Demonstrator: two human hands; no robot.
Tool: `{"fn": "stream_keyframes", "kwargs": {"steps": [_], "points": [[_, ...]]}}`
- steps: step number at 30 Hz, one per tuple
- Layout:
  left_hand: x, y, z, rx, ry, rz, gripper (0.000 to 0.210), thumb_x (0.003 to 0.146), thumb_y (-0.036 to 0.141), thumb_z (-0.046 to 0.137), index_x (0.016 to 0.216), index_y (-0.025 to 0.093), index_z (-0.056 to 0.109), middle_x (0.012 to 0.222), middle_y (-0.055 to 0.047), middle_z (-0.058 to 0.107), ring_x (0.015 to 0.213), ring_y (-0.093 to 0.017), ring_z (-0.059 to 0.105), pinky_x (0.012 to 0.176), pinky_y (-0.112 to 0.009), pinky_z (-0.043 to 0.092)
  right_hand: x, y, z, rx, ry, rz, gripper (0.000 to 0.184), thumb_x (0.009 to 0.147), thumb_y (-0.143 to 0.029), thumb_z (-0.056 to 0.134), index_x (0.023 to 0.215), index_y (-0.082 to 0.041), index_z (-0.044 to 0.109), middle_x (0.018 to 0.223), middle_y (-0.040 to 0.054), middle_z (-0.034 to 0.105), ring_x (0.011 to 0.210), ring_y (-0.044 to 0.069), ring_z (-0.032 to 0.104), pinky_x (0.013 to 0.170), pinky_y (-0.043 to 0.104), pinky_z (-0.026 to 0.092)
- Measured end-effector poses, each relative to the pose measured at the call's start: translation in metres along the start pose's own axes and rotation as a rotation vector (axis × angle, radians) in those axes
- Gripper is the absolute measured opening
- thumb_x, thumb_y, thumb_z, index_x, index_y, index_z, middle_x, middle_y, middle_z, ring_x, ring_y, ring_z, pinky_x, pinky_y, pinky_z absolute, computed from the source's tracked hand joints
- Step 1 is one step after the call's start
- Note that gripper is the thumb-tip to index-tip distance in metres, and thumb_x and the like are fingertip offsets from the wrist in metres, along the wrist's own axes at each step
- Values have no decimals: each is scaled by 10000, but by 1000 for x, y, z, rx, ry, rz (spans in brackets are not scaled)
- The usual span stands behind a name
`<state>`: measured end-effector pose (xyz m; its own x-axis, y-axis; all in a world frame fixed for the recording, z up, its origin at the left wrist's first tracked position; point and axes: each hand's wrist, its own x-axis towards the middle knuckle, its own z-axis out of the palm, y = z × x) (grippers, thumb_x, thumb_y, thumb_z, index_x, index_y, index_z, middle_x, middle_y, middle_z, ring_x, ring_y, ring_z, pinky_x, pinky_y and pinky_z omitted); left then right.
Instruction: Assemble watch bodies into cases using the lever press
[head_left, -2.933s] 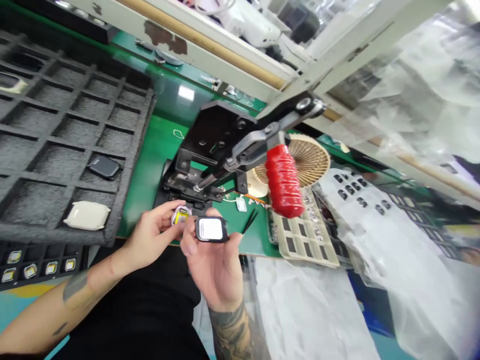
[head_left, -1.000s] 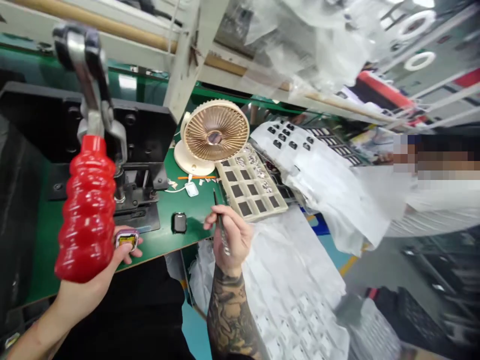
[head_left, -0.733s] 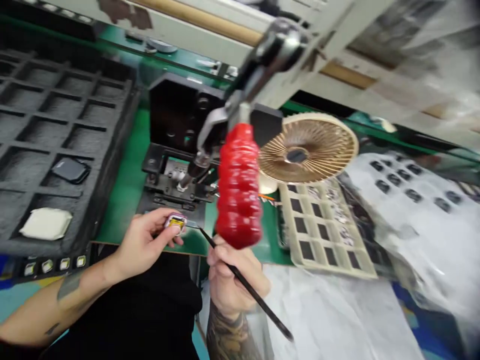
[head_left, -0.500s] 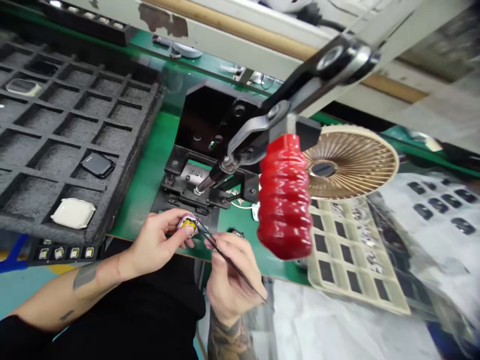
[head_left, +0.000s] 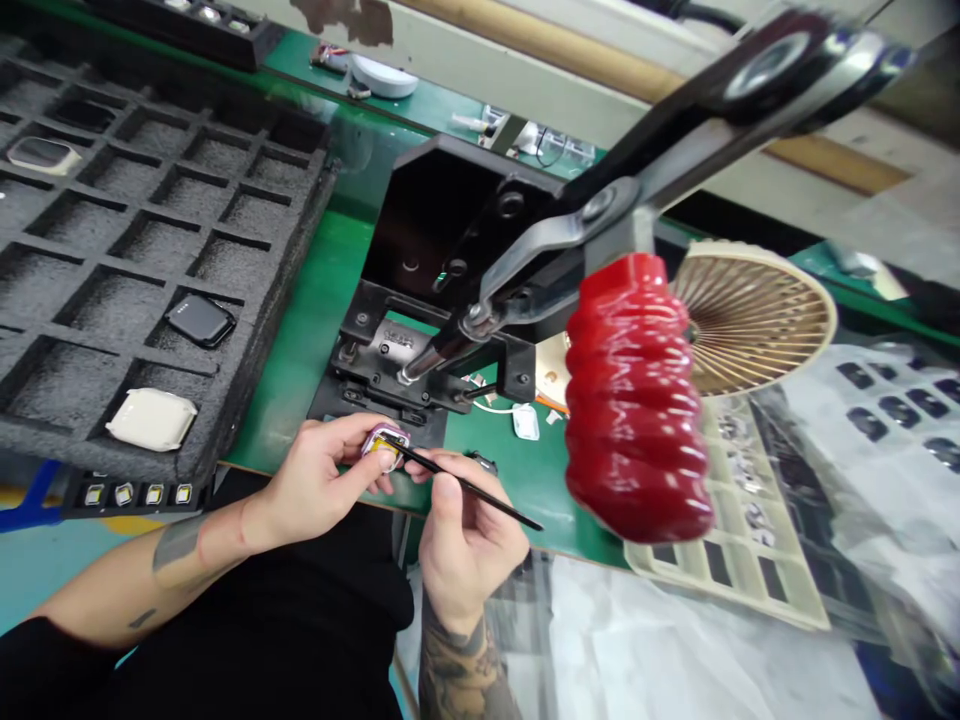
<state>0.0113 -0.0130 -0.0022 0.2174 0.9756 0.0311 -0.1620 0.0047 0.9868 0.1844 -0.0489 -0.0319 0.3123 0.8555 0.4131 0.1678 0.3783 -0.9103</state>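
My left hand [head_left: 311, 485] pinches a small watch case [head_left: 388, 437] between thumb and fingers, near the table's front edge. It has a pale purple rim, and yellow shows inside it. In my right hand [head_left: 466, 540], closed like a pen grip, are black tweezers [head_left: 491, 492]. Their tips reach into the watch case from the right; what they touch inside is too small to make out. Just behind the hands stands a black press fixture [head_left: 382, 375] with a bright red ribbed handle [head_left: 634, 410].
A grey foam tray [head_left: 255, 345] at left holds a black watch [head_left: 200, 320] and a white case [head_left: 152, 418]. To the right are a gold fan [head_left: 765, 320] and a cream compartment tray [head_left: 795, 585]. A dark small part [head_left: 481, 461] lies behind my right hand.
The tweezers have tilted flatter, with their tips now further inside the watch case. My view has shifted, so the red handle appears larger and further right.
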Motion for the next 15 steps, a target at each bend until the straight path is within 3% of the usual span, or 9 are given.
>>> {"fn": "stream_keyframes", "kwargs": {"steps": [2,8,10,13,15], "points": [[-1,-2,0,-39,-6,-41,244,995,214,805,1211,99,794,915,-77,852,715,-192,828,732,-267,687,-2,0,1,2,19,-14,203,1045,-122,734,1181,-235,832,1083,79,829,1007,238,814,815,383,707],[-2,-3,0,-66,-9,-82,265,993,268,829,1205,113,792,920,-86,846,710,-203,817,718,-290,686,3,0,3,-41,-34,-247,302,998,-64,741,1230,-237,823,1077,88,829,968,278,819,797,464,701],[-2,-3,-1,-66,-9,-76,270,994,270,829,1210,113,794,917,-89,847,714,-211,821,704,-293,688,3,0,3,-41,-5,-195,251,1014,-100,744,1208,-239,823,1071,89,825,973,276,816,799,458,698],[-2,-4,-1,-71,-2,-80,322,987,259,834,1263,100,790,933,-95,857,732,-211,830,741,-299,703,-2,-3,-1,23,27,29,133,1074,-199,712,1156,-236,809,1038,83,802,934,245,804,760,402,688],[-3,-6,-1,-71,15,-85,398,988,255,835,1343,89,771,958,-100,866,756,-204,835,750,-286,701,-8,-8,-7,61,-32,76,123,1102,-264,684,1160,-246,791,1016,77,788,916,246,802,761,416,694]]}}
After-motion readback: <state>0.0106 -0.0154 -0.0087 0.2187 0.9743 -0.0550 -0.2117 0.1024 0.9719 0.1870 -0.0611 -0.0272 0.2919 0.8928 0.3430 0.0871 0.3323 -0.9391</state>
